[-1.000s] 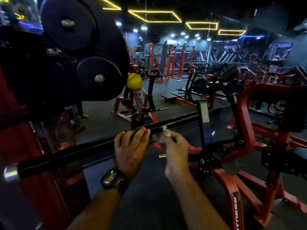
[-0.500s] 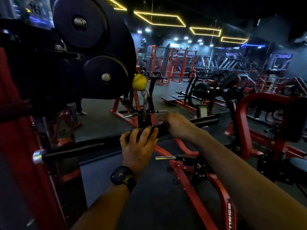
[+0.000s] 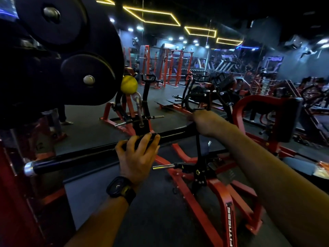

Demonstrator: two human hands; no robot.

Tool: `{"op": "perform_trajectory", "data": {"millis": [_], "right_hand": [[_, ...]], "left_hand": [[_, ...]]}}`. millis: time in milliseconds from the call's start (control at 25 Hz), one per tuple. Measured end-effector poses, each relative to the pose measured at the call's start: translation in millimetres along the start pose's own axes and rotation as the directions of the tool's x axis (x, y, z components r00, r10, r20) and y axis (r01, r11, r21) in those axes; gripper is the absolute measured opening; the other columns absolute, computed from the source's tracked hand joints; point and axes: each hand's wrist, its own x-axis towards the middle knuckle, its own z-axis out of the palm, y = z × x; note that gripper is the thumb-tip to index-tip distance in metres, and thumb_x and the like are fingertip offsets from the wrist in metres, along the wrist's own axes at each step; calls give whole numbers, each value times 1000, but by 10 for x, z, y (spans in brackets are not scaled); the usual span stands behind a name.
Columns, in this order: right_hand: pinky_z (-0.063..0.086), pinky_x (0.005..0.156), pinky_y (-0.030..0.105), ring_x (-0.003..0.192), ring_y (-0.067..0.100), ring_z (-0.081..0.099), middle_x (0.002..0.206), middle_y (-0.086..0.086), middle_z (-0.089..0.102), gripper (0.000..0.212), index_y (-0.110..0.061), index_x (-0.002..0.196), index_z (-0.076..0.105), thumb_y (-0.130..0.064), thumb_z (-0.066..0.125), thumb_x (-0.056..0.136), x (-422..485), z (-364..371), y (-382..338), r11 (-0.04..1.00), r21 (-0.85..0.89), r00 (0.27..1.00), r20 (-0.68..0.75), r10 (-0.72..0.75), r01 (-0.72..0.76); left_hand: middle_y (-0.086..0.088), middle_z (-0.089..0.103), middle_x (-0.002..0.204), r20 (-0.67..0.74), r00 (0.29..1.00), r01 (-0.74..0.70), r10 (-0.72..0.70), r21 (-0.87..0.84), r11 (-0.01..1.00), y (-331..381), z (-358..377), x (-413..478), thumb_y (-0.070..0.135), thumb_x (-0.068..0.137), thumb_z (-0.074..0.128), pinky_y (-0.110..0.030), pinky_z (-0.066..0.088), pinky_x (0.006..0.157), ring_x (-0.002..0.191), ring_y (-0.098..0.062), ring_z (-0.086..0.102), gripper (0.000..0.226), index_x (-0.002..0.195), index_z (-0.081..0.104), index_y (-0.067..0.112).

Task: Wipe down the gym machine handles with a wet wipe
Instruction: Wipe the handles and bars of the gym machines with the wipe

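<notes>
A long black handle bar (image 3: 85,156) with a chrome end cap runs from lower left up to the right across the view. My left hand (image 3: 138,154), with a black watch on the wrist, grips the bar near its middle, just below the cable attachment (image 3: 141,127). My right hand (image 3: 206,123) is curled round the bar farther right. The wet wipe is hidden under that hand.
Large black weight plates (image 3: 71,56) hang close at the upper left. A red machine frame (image 3: 220,198) with a chrome peg stands below the bar. A yellow ball (image 3: 129,85) sits behind. More red racks and machines fill the dark gym floor beyond.
My right hand, which pinched the white wipe beside the left hand, has closed over the bar and slid along it to the right. My left hand has kept its grip.
</notes>
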Motion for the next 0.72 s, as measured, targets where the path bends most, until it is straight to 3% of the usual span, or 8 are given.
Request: {"op": "perform_trajectory", "data": {"millis": [120,280,400,520,640,720], "right_hand": [[48,93,36,115,28,60,120,10,65,33,-16,115,66,-2,52,89,-51,24,-32,996,-43,996,-12,-84,83],[50,88,37,110,31,63,114,11,67,24,-18,109,68,-10,57,89,-28,-60,214,993,-118,999,-8,31,-31],[52,89,42,111,32,62,117,12,65,30,-15,113,66,-6,52,88,-74,-15,194,989,-147,999,-33,-35,30],[53,88,44,110,35,63,117,13,65,29,-14,116,65,-10,52,91,-98,-43,376,976,-193,993,-64,95,-106],[55,84,45,107,34,63,117,8,61,28,-17,113,63,-8,54,89,-179,60,407,981,-194,995,-95,7,-25],[55,81,44,107,34,63,120,6,59,31,-19,117,61,-8,55,89,-250,56,433,980,-188,988,-153,30,-59]], "left_hand": [[4,51,126,-17,1000,4,-4,15,1000,-24,4,-12,35,94,64,-47,35,82,106,-27,44,33,125,62,23],[4,53,126,-29,1000,0,0,9,1000,-37,30,-17,34,94,66,-47,35,82,106,-26,44,33,124,63,22],[5,52,126,-36,999,3,-2,14,1000,-47,26,-16,35,96,62,-46,34,82,106,-26,44,32,125,61,23],[6,53,126,-26,1000,-2,1,-16,1000,-58,32,-11,35,95,65,-46,33,83,106,-25,45,32,124,65,22],[7,53,126,-34,999,19,-19,1,1000,-39,56,-22,36,96,64,-47,34,84,107,-25,45,34,127,60,24],[7,53,127,-19,1000,21,-21,-12,1000,-43,67,-37,37,95,64,-47,35,84,107,-25,45,36,128,59,24]]}}
